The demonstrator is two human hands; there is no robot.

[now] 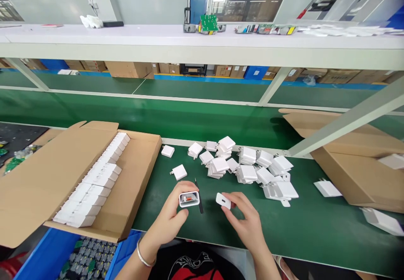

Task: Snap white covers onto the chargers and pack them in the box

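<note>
My left hand (172,219) is closed around a white charger body (189,198) with its open end facing me, showing orange and metal parts inside. A thin black tool (198,198) sticks out beside it, next to the same hand. My right hand (244,217) pinches a small white end cap (223,200) a few centimetres to the right of the charger body. Both hands hover over the green mat (303,225). A pile of several white chargers (249,168) lies just beyond the hands.
An open cardboard box (132,187) at the left holds a row of white chargers (94,183). Another cardboard box (356,162) lies at the right with loose chargers (326,188) near it. A blue bin (53,254) of parts sits bottom left. A green conveyor (176,116) runs behind.
</note>
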